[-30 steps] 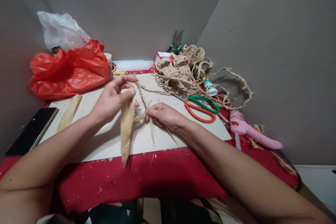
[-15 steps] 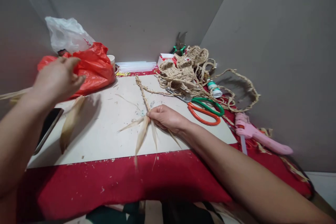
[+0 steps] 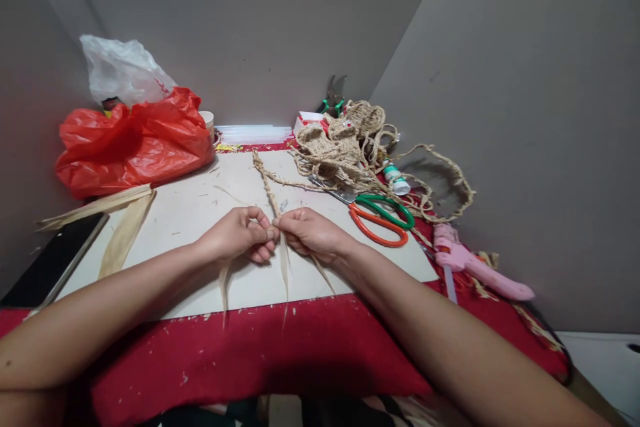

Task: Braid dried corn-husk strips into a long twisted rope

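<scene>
A thin braid of dried husk [image 3: 266, 185] runs from the far side of the pale work board [image 3: 200, 207] towards me. My left hand [image 3: 240, 235] and my right hand [image 3: 310, 233] meet at the braid's near end, both with fingers pinched closed on the loose husk strips [image 3: 285, 270]. The strips hang down from my fingers past the board's front edge onto the red cloth [image 3: 260, 347]. Fingertips of the two hands touch each other.
Red plastic bag [image 3: 130, 140] and a white bag [image 3: 120, 70] at back left. Husk leaves [image 3: 123, 230] and a dark phone [image 3: 50, 260] at left. Pile of braided cord [image 3: 350, 140], green and orange scissors [image 3: 380, 213], a small bottle [image 3: 395, 177] and a pink glue gun [image 3: 475, 267] at right.
My left hand was out at the far left near the red bag half a second ago; it has come back to the braid's end and pinched the strips. A husk leaf now lies at left.
</scene>
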Demonstrator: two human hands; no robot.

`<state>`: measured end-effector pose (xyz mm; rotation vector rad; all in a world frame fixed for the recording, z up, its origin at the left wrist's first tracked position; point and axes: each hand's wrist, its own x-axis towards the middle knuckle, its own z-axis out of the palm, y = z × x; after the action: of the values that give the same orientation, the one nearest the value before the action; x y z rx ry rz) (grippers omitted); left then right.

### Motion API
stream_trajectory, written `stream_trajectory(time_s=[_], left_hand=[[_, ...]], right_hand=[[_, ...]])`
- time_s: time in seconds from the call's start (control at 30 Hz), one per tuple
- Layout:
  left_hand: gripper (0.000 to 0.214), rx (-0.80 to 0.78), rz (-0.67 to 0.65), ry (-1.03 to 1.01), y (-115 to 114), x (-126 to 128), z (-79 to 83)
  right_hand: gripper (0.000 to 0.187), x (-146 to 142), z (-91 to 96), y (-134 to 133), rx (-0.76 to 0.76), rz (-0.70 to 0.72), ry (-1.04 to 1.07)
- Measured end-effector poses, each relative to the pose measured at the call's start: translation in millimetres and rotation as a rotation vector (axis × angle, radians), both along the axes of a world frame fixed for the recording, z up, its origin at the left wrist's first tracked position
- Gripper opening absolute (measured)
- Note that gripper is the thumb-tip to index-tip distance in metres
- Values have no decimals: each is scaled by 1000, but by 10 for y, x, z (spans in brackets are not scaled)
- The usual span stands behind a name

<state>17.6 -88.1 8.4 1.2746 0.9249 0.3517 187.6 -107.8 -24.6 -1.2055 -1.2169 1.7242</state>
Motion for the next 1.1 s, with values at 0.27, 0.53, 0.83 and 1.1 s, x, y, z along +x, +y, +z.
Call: stream_trajectory(time_s=[0.27, 0.53, 0.83, 1.1], left_hand=[[13, 133, 187, -79, 73, -139, 14], [16, 99, 203, -173, 22, -51, -90], [15, 56, 164, -136, 3, -65, -53], [10, 102, 170, -117, 25, -63, -21]], right_hand=[[29, 33, 77, -12, -99, 58, 124], [29, 49, 51, 8, -163, 71, 223], [34, 0, 83, -22, -102, 63, 157], [40, -20, 53, -42, 123, 65, -64]])
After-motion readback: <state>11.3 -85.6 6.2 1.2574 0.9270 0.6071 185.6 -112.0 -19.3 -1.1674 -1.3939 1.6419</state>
